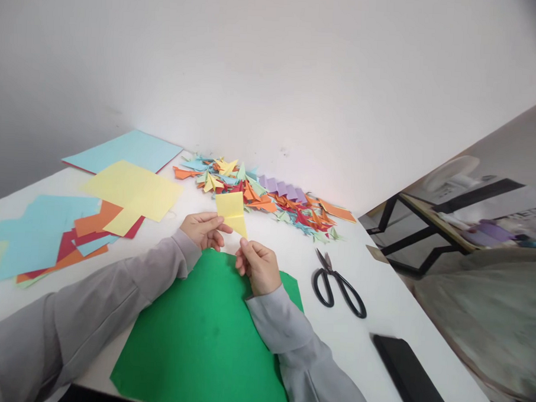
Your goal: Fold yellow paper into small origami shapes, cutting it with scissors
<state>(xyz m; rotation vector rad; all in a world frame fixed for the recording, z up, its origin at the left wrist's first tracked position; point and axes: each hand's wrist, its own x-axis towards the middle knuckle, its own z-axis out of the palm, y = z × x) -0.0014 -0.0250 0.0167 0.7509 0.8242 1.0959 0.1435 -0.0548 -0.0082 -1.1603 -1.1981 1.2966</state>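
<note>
A small piece of yellow paper (231,205) with a crease across it is held up between my two hands. My left hand (204,229) pinches its left side between thumb and fingers. At its lower right corner, the thumb and forefinger of my right hand (260,264) are closed on the paper. The lower end of the paper narrows toward that corner. Below both hands lies a green sheet (200,334), partly covered by my right sleeve. Just beyond the paper is a long heap of folded paper pieces (255,191) in many colours.
Black-handled scissors (338,284) lie partly spread on the white table (345,358) to the right, with a flat black object (409,379) nearer me. Blue sheets (123,150), a yellow sheet (135,186) and cut coloured papers (49,227) spread at left. A wall stands behind.
</note>
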